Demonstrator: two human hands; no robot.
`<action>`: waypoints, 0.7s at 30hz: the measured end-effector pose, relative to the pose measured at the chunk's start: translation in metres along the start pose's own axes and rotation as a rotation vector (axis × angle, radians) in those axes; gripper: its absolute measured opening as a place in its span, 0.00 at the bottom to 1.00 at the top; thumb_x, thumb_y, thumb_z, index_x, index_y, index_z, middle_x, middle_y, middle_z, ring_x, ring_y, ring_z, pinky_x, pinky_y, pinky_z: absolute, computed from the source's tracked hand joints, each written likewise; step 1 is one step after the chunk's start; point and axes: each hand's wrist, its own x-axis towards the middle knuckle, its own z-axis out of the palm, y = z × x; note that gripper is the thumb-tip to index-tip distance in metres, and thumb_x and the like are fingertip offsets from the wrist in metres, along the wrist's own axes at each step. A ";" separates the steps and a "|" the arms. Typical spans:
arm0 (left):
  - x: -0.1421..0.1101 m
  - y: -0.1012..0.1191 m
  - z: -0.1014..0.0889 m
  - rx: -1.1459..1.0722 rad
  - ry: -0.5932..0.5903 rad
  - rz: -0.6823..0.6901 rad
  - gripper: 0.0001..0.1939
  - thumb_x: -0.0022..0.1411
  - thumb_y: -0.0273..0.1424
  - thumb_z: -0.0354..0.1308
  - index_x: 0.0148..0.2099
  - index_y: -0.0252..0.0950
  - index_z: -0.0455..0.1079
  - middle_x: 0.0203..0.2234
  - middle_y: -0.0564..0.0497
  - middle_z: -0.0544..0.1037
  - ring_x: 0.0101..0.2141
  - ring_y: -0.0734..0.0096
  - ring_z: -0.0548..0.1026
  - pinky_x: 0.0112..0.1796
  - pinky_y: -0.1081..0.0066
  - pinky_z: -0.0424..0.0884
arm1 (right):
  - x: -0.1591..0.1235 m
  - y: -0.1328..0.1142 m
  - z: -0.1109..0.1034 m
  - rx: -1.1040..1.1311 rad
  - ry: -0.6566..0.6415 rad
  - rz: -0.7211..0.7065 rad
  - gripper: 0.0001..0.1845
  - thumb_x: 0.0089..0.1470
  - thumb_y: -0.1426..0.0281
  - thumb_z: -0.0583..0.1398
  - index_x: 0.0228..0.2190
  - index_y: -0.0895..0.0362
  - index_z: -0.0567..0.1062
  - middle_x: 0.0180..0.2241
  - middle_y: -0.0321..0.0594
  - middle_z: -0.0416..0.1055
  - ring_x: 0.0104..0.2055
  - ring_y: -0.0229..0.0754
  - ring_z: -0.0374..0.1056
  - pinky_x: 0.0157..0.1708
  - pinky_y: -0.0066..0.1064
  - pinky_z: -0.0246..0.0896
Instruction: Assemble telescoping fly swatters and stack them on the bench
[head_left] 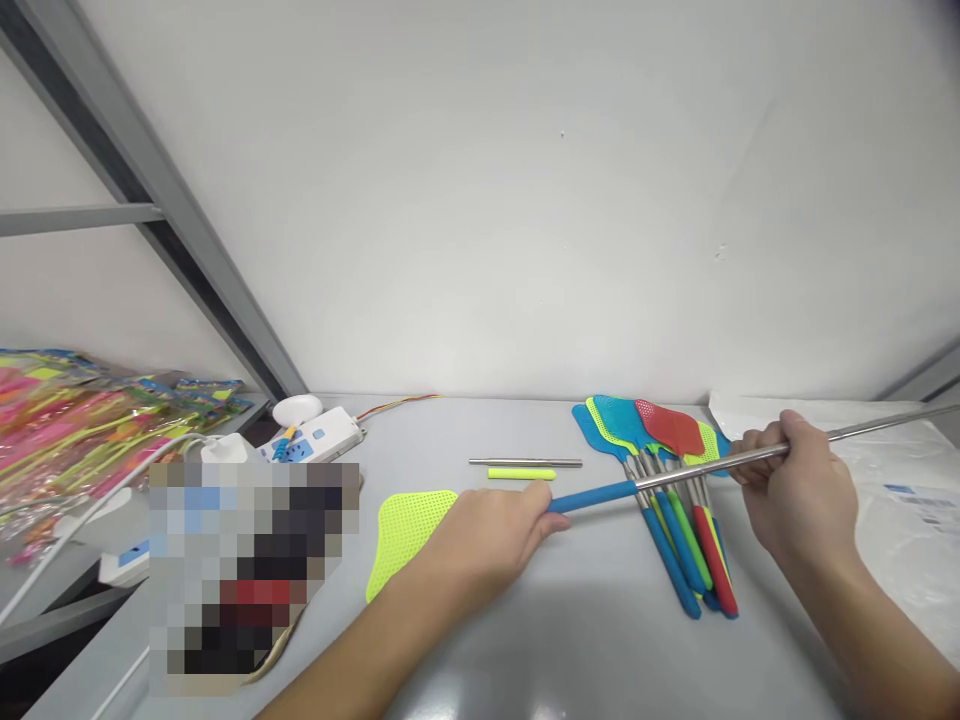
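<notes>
My left hand (480, 535) is closed round the blue handle (596, 497) of a long, thin metal rod. Further along, my right hand (806, 490) grips the bare steel shaft (697, 472), and the far end runs out of view at the right. Behind my left forearm lies a yellow-green perforated fly swatter head (409, 525), partly covered. A short metal rod (525, 462) rests on the table just beyond a yellow handle sleeve (521, 474). Under the held shaft, between my hands, is a pile of several fly swatters (667, 428) in blue, red, green and yellow.
White power strips (330, 437) with cables stand at the left, near a blurred-out object (255, 570). Further left, packaged colourful goods (90, 430) lie heaped. A white plastic sheet or bag (900, 510) covers the table's right side. A wall (525, 200) rises behind.
</notes>
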 end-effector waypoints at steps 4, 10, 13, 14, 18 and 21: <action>-0.002 0.007 0.009 0.014 0.037 0.022 0.16 0.72 0.42 0.40 0.36 0.40 0.61 0.25 0.55 0.74 0.23 0.66 0.70 0.22 0.70 0.48 | 0.002 0.011 0.001 0.058 -0.010 0.107 0.23 0.59 0.61 0.56 0.17 0.54 0.56 0.15 0.27 0.45 0.18 0.34 0.43 0.18 0.30 0.42; -0.001 0.013 0.025 0.111 0.088 0.051 0.14 0.72 0.38 0.42 0.38 0.38 0.64 0.29 0.52 0.74 0.28 0.64 0.70 0.25 0.68 0.56 | -0.015 0.012 0.013 0.029 -0.007 0.082 0.22 0.60 0.61 0.55 0.17 0.54 0.57 0.15 0.28 0.48 0.19 0.34 0.45 0.19 0.30 0.43; 0.004 0.007 0.024 0.191 0.175 0.034 0.11 0.71 0.33 0.44 0.39 0.37 0.66 0.35 0.49 0.75 0.37 0.58 0.70 0.34 0.62 0.65 | -0.024 0.009 0.016 -0.022 -0.040 0.045 0.24 0.61 0.61 0.55 0.16 0.54 0.57 0.16 0.29 0.48 0.20 0.35 0.47 0.20 0.31 0.44; 0.005 0.004 0.023 0.216 0.209 0.012 0.10 0.70 0.31 0.45 0.40 0.37 0.67 0.37 0.49 0.75 0.40 0.57 0.70 0.38 0.59 0.65 | -0.027 0.009 0.016 -0.041 -0.065 0.058 0.24 0.61 0.61 0.55 0.16 0.54 0.57 0.17 0.29 0.48 0.21 0.35 0.47 0.21 0.31 0.44; 0.009 -0.008 0.020 0.274 0.396 -0.087 0.13 0.70 0.28 0.46 0.52 0.34 0.66 0.48 0.45 0.74 0.48 0.54 0.67 0.53 0.47 0.57 | -0.034 0.012 0.016 -0.145 -0.168 0.117 0.23 0.60 0.57 0.56 0.18 0.54 0.59 0.18 0.30 0.50 0.22 0.35 0.47 0.22 0.31 0.45; 0.009 -0.015 0.020 0.283 0.479 -0.103 0.17 0.71 0.28 0.44 0.58 0.34 0.62 0.51 0.45 0.73 0.50 0.54 0.66 0.55 0.45 0.53 | -0.035 0.015 0.015 -0.150 -0.234 0.104 0.25 0.58 0.56 0.58 0.18 0.54 0.58 0.19 0.29 0.49 0.22 0.35 0.46 0.21 0.30 0.45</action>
